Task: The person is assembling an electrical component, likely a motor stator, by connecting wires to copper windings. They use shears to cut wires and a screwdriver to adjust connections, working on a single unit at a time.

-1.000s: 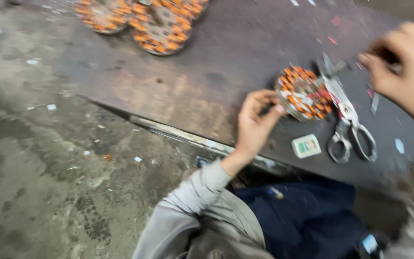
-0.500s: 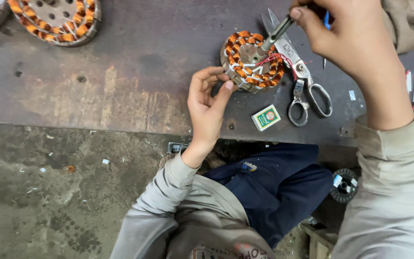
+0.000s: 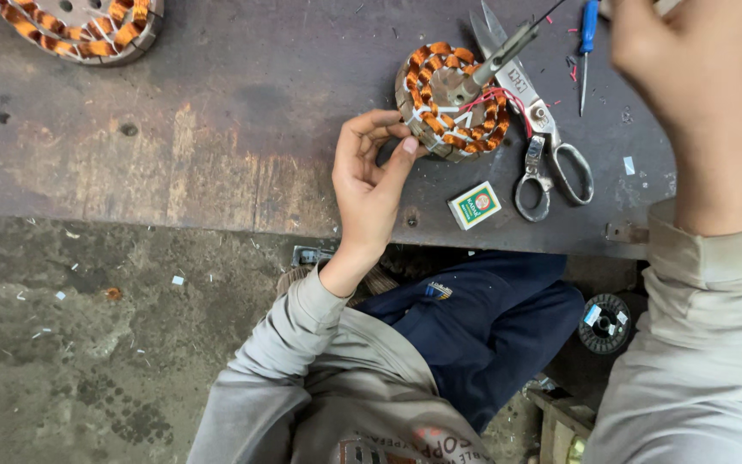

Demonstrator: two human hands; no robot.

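Note:
A round motor stator (image 3: 453, 103) with orange copper windings and a metal shaft lies on the dark bench (image 3: 216, 129). My left hand (image 3: 371, 176) grips its near-left rim with thumb and fingers. Red and white thin wires run across the top of the stator. My right hand (image 3: 697, 94) is raised at the upper right, fingers closed; what it pinches is cut off by the frame edge. A thin dark wire leads from the stator's shaft up toward that hand.
Large scissors (image 3: 543, 146) lie just right of the stator. A small green-and-white box (image 3: 475, 204) sits near the bench's front edge. A blue-handled screwdriver (image 3: 588, 43) lies behind. Another wound stator (image 3: 88, 30) rests far left. A wire spool (image 3: 605, 323) sits on the floor.
The view has shifted, so the stator sits more central. My left hand has stayed on the stator's rim. My right hand has lifted up and to the right, away from the stator.

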